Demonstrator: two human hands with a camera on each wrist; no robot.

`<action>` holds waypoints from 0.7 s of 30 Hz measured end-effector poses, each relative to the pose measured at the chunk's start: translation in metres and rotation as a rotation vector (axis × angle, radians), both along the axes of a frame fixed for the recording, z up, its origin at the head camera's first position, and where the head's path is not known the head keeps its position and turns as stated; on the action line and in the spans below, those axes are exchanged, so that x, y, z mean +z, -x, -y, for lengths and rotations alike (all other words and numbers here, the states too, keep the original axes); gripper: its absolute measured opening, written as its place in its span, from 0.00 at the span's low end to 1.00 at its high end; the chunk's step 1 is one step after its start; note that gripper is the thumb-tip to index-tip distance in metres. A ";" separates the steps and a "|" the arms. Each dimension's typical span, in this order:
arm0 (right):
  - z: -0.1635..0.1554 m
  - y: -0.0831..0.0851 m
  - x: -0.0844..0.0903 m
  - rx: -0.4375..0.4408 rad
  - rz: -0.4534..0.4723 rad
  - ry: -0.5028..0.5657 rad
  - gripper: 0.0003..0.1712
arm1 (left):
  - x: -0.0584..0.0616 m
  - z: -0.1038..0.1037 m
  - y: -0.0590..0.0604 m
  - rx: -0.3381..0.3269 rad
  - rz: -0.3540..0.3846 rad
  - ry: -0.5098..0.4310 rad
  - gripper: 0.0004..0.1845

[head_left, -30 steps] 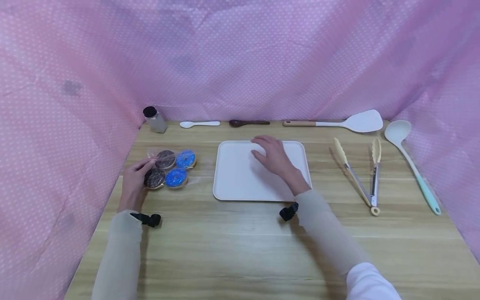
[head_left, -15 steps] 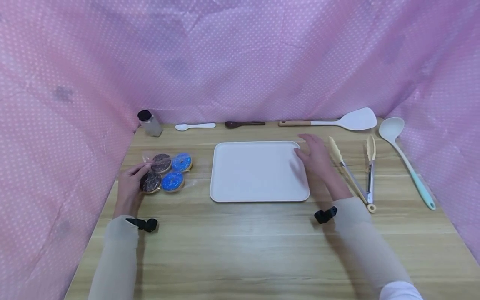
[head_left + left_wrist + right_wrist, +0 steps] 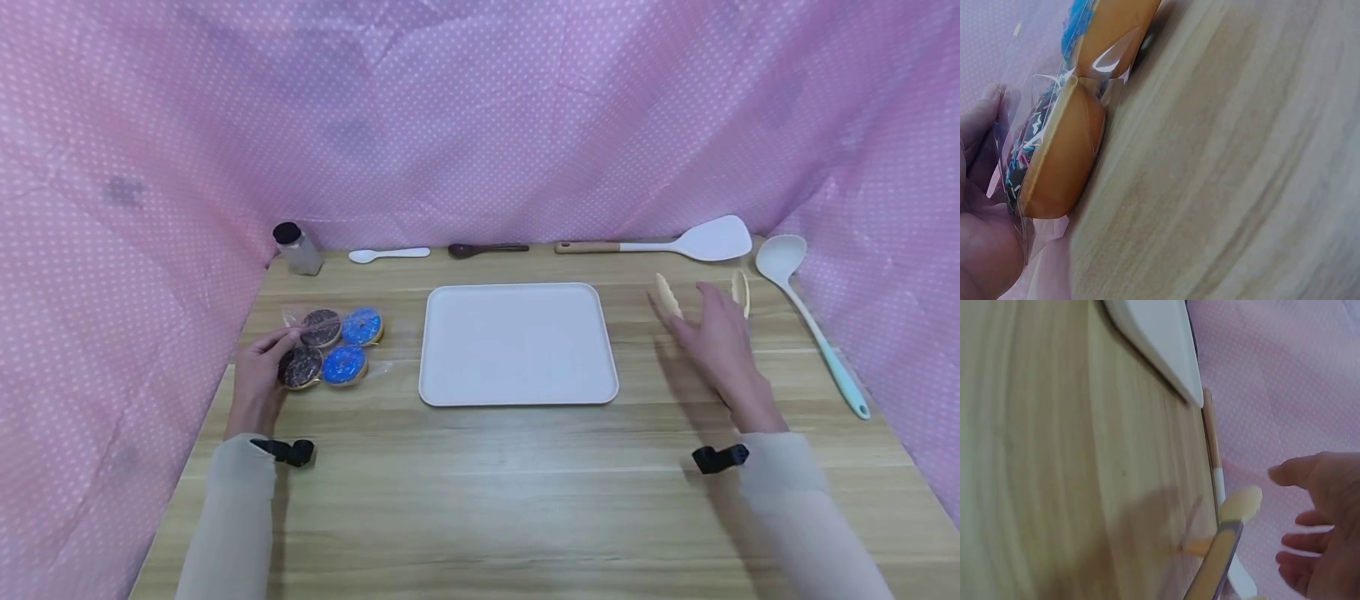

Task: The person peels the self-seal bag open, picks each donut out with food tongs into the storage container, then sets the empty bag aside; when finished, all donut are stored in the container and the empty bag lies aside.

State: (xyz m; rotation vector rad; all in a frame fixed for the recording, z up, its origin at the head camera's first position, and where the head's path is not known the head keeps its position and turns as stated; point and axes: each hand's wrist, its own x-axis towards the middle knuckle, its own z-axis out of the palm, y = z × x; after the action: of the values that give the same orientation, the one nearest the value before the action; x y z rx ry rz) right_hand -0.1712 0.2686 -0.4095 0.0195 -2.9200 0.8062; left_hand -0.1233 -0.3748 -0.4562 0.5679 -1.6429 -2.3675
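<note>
At the table's left side, my left hand (image 3: 257, 371) pinches the left edge of a clear plastic bag (image 3: 1035, 94) between thumb and fingers. Packed in the bag are two doughnuts with dark icing (image 3: 321, 327) and two with blue icing (image 3: 345, 365). Sprinkles show on a dark one in the left wrist view. On the right, my right hand (image 3: 722, 350) hovers over a pair of tongs (image 3: 1216, 556), its fingers spread and holding nothing. The hand covers most of the tongs in the head view; only their cream tips (image 3: 666, 296) stick out, spread apart.
A white tray (image 3: 517, 343) lies mid-table. Along the back stand or lie a black-capped jar (image 3: 300, 250), a white spoon (image 3: 390, 254), a dark brown spoon (image 3: 487, 249) and a white spatula (image 3: 712, 239). A ladle (image 3: 813, 325) with mint handle lies far right. Pink dotted cloth surrounds the table.
My right hand has moved rightward from above the tray, past its right edge, to above the tongs. My left hand keeps hold of the bag, and the head view has shifted slightly.
</note>
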 end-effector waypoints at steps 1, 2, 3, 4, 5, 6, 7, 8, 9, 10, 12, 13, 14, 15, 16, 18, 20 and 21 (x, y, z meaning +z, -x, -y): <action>-0.004 -0.004 -0.001 -0.023 0.022 -0.015 0.44 | 0.000 0.000 0.000 -0.003 -0.010 -0.007 0.16; -0.007 -0.008 -0.002 -0.041 0.031 -0.032 0.46 | 0.000 0.000 -0.001 -0.007 -0.019 -0.015 0.15; -0.010 -0.011 -0.004 -0.062 0.041 -0.047 0.48 | 0.000 0.000 -0.001 -0.012 -0.027 -0.023 0.14; -0.013 -0.014 -0.005 -0.083 0.052 -0.063 0.49 | 0.000 0.001 -0.002 -0.016 -0.034 -0.029 0.13; -0.015 -0.017 -0.007 -0.104 0.062 -0.080 0.50 | 0.000 0.001 -0.002 -0.020 -0.039 -0.038 0.13; -0.017 -0.020 -0.009 -0.120 0.079 -0.097 0.53 | 0.000 0.001 -0.003 -0.021 -0.042 -0.043 0.12; -0.019 -0.022 -0.010 -0.137 0.098 -0.113 0.54 | 0.000 0.001 -0.003 -0.021 -0.041 -0.048 0.12; -0.021 -0.025 -0.011 -0.150 0.114 -0.128 0.55 | 0.000 0.001 -0.003 -0.019 -0.040 -0.050 0.12; -0.022 -0.027 -0.012 -0.160 0.134 -0.141 0.56 | 0.000 0.001 -0.003 -0.018 -0.037 -0.048 0.13; -0.024 -0.028 -0.012 -0.166 0.154 -0.152 0.58 | 0.000 0.002 -0.003 -0.015 -0.032 -0.039 0.13; -0.026 -0.032 -0.012 -0.171 0.205 -0.169 0.61 | 0.000 0.002 -0.003 -0.007 -0.017 -0.018 0.15; -0.027 -0.033 -0.012 -0.171 0.229 -0.176 0.62 | 0.000 0.003 -0.002 -0.006 -0.009 -0.010 0.15; -0.028 -0.034 -0.012 -0.168 0.256 -0.183 0.63 | -0.001 0.003 -0.002 -0.004 -0.002 -0.006 0.15; -0.028 -0.035 -0.012 -0.164 0.276 -0.192 0.62 | -0.001 0.003 -0.002 -0.006 0.004 -0.004 0.15; -0.029 -0.036 -0.012 -0.161 0.292 -0.201 0.62 | -0.001 0.003 -0.002 -0.007 0.010 -0.002 0.15; -0.029 -0.037 -0.013 -0.155 0.308 -0.213 0.60 | 0.000 0.003 -0.002 -0.015 0.019 -0.017 0.15; -0.029 -0.038 -0.014 -0.154 0.305 -0.216 0.58 | 0.000 0.003 -0.001 -0.019 0.023 -0.030 0.15; -0.030 -0.038 -0.015 -0.155 0.297 -0.210 0.57 | 0.000 0.003 -0.001 -0.020 0.028 -0.027 0.15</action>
State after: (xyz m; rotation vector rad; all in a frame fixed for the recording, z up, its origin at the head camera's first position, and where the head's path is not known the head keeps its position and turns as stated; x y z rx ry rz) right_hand -0.1333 0.2985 -0.4246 -0.3326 -3.2186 0.5140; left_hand -0.1222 -0.3773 -0.4559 0.5945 -1.6383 -2.4104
